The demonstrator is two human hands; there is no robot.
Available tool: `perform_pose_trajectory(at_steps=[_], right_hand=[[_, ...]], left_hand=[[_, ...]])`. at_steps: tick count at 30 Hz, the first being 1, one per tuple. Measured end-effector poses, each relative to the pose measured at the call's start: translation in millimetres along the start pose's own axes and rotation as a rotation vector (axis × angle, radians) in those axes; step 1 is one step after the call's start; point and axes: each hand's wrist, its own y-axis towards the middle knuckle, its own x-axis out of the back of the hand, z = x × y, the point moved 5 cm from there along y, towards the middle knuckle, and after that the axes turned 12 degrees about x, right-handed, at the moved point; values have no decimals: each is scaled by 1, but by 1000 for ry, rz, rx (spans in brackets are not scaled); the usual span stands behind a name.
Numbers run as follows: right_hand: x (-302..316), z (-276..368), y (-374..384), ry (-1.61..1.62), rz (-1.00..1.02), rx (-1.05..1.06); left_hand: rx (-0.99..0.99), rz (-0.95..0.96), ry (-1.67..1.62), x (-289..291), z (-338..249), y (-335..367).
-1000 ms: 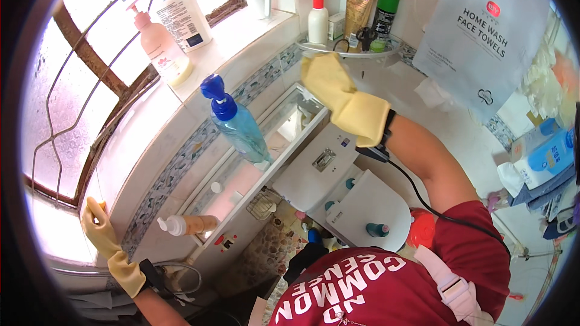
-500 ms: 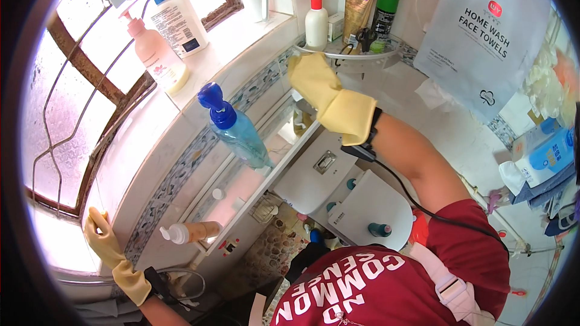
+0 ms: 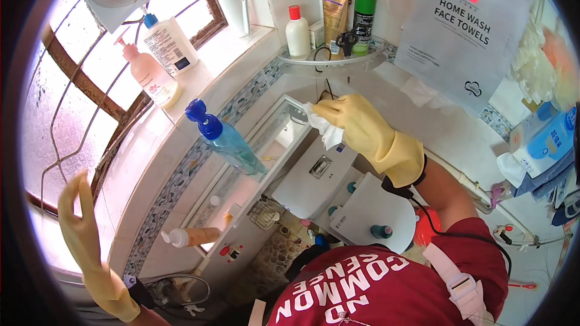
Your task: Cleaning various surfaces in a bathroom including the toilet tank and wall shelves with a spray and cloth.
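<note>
Both my hands wear pale yellow rubber gloves. My right hand (image 3: pixel 377 136) is closed on a crumpled white cloth (image 3: pixel 327 130) at the far end of a long narrow shelf with a white edge (image 3: pixel 249 204). A clear blue bottle with a dark blue cap (image 3: pixel 232 146) stands on that shelf, left of the cloth. Nearer me on the same shelf is an orange pump bottle with a white top (image 3: pixel 197 236). My left hand (image 3: pixel 87 238) is raised at the far left beside the window, its fingers long and loosely curved, with nothing visible in them.
Pink (image 3: pixel 152 77) and white (image 3: pixel 171 45) pump bottles stand on the window ledge. A corner shelf (image 3: pixel 335 67) holds bottles, a tube and scissors. Below is a white toilet (image 3: pixel 377 208) with a dark bottle on its lid. A large white bag (image 3: pixel 462 36) hangs at right.
My right hand has moved down and toward me from the corner shelf's edge, and the white cloth now shows plainly. My left hand has come nearer the camera, its fingers more extended.
</note>
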Motion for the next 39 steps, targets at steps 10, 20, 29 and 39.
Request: perform_pose_trajectory(at_steps=[10, 20, 29, 39], right_hand=[[31, 26, -39, 292, -259, -233], [40, 35, -140, 411, -411, -456], [33, 42, -149, 646, -478, -578], [70, 32, -101, 731, -849, -612]], left_hand=[[-280, 315, -252, -179, -296, 135], [172, 245, -285, -327, -340, 165], [143, 296, -286, -348, -339, 162], [231, 98, -1008, -249, -301, 81]])
